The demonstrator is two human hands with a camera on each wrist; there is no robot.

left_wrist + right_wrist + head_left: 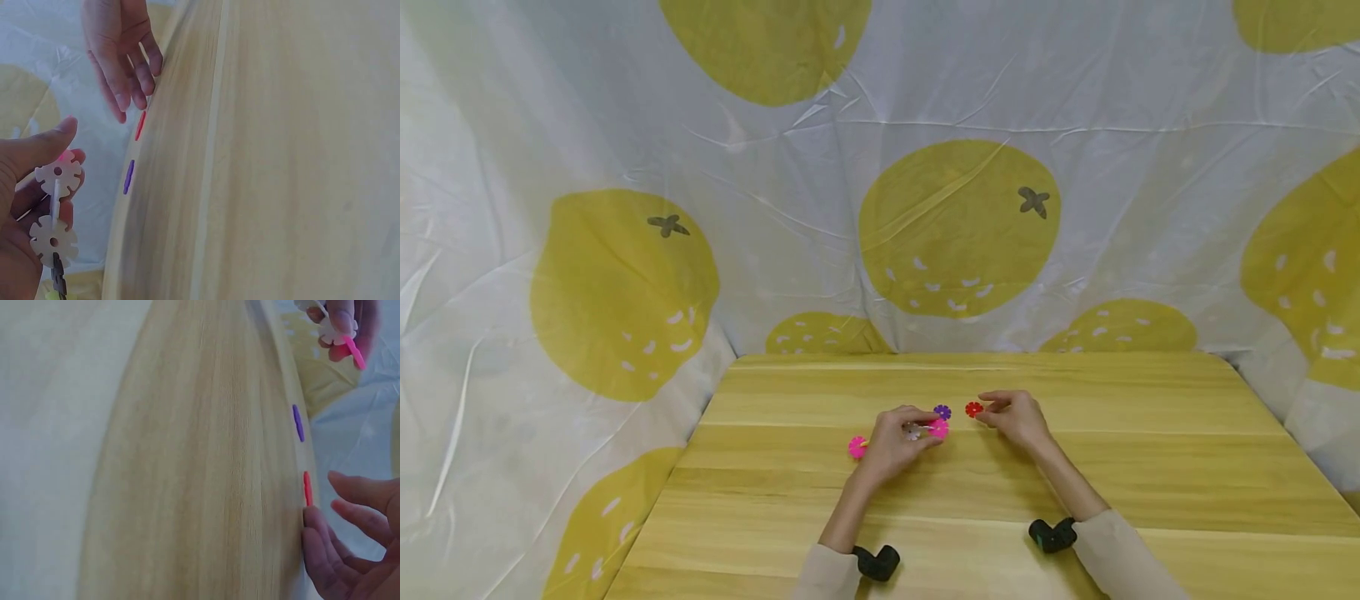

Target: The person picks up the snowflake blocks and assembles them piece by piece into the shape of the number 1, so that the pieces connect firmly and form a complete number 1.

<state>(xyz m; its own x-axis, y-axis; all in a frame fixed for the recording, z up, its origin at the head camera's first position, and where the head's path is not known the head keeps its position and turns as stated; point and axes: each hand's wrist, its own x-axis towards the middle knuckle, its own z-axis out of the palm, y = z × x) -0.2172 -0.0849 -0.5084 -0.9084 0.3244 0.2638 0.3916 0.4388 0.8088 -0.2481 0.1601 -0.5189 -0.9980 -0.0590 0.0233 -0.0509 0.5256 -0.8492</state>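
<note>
My left hand pinches a chain of notched plastic discs between thumb and fingers. A pink disc is at its right end and another pink disc at its left. Two white discs show in the left wrist view, followed by a dark disc seen edge-on. Flat on the table lie a purple disc, just beyond the left fingertips, and a red disc. My right hand reaches to the red disc, fingertips at its edge, thumb held apart; firm contact is unclear.
The wooden table spreads under both hands. Behind it hangs a pale cloth with large yellow fruit prints. Black wrist devices sit at both sleeve cuffs.
</note>
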